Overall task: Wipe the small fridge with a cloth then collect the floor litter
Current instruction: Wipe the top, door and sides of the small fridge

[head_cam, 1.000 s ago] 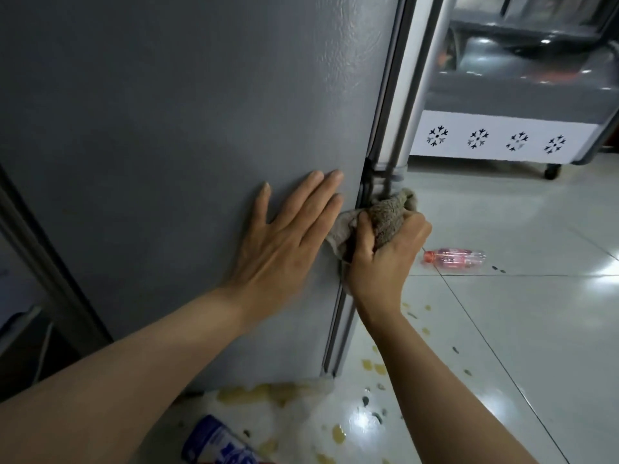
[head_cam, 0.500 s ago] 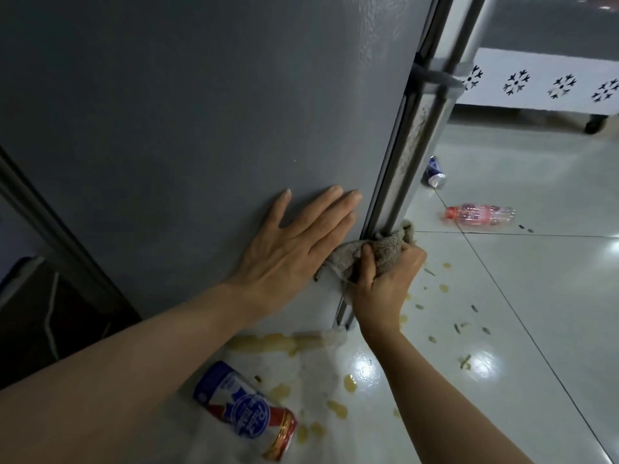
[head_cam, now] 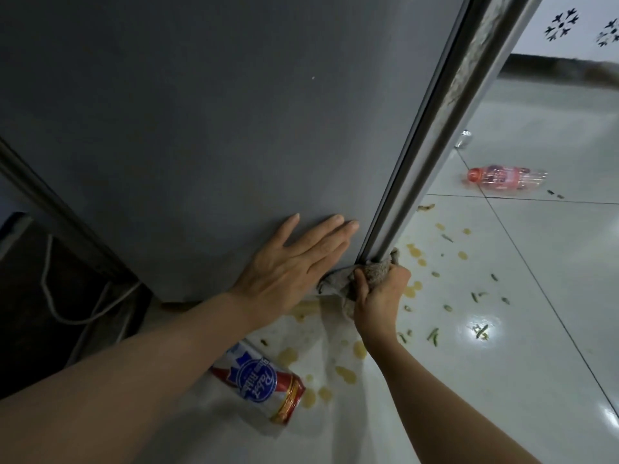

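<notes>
Wiping step by the look of it: my right hand (head_cam: 380,291) is bunched tight around the grey-brown terry cloth (head_cam: 360,274) at the bottom corner of the small grey metal fridge (head_cam: 201,128), left hand (head_cam: 291,267) spread flat on its side. Next I'd guess the litter: crushed blue-and-red can (head_cam: 259,385), pink plastic bottle (head_cam: 505,177), both on the floor.

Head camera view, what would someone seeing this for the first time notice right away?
Two bare arms reach toward a grey fridge: the left hand lies flat on its side panel, and the right hand grips a brownish cloth at the bottom of the door edge. Below them a red, white and blue can lies on the spattered white tile floor, with a pink plastic bottle farther off to the right.
</notes>
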Tool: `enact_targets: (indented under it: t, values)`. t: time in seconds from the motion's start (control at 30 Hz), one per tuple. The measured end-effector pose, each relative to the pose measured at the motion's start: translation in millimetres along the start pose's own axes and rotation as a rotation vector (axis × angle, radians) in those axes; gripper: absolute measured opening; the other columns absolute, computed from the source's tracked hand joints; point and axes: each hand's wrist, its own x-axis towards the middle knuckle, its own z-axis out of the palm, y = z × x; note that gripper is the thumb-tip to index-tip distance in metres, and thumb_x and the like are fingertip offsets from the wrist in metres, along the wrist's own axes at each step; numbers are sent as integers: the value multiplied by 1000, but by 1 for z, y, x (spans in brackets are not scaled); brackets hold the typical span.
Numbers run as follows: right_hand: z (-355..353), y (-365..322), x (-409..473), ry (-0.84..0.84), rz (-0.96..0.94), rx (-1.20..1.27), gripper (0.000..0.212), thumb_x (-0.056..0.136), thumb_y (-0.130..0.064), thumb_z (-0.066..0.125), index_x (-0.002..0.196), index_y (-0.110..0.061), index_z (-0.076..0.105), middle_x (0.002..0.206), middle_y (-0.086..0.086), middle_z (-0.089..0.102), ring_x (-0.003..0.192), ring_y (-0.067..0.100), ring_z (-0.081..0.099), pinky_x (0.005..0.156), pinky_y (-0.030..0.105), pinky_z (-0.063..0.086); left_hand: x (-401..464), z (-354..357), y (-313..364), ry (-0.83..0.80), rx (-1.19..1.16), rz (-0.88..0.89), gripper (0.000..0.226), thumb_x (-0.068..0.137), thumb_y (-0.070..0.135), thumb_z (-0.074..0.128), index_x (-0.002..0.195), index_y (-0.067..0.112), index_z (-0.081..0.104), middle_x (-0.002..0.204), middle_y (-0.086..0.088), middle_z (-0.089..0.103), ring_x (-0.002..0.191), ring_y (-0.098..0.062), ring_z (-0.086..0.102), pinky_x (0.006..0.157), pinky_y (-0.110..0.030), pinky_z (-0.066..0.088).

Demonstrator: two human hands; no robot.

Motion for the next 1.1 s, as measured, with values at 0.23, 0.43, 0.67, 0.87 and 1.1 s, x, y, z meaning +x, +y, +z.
enact_targets:
  t: [0.23, 0.43, 0.67, 0.87, 1.1]
  values:
    - [6, 22, -8, -100, 92, -133, 35, 85, -13, 64, 106, 3, 41, 109, 16, 39, 97, 22, 35, 87, 27, 34, -13, 14, 11, -67, -35, -8, 58, 85, 5, 29, 142, 11, 32, 152, -2, 28, 139, -19, 29, 106, -48, 22]
    - [4, 28, -5, -240, 170, -337, 45, 86, -21, 63, 117, 5, 42, 115, 20, 42, 105, 33, 41, 90, 36, 34, -22, 13, 14, -195, -41, 17, 57, 85, 9, 30, 141, 11, 36, 152, -3, 30, 139, -19, 31, 106, -45, 35]
    - [-11, 12, 3, -415, 281, -473, 31, 88, -8, 53, 114, 2, 41, 120, 21, 44, 108, 36, 43, 87, 40, 37, -31, -6, 17, -378, -139, -12, 60, 81, 9, 19, 133, 10, 49, 148, -8, 37, 136, -23, 36, 104, -48, 36]
    - [-39, -14, -5, -370, 281, -367, 43, 86, -10, 59, 122, 2, 39, 125, 21, 42, 113, 36, 44, 96, 42, 41, -45, -34, 20, -452, -417, -298, 72, 80, -5, 26, 148, 15, 17, 159, -2, 6, 146, -16, 1, 116, -41, 6]
    - [-59, -50, -8, -358, 226, -327, 50, 82, -16, 66, 125, -3, 43, 124, 16, 46, 109, 30, 49, 89, 33, 42, -50, -53, 12, -523, -552, -470, 78, 83, 2, 53, 147, 20, 13, 155, 2, 19, 142, -13, 18, 115, -36, 22]
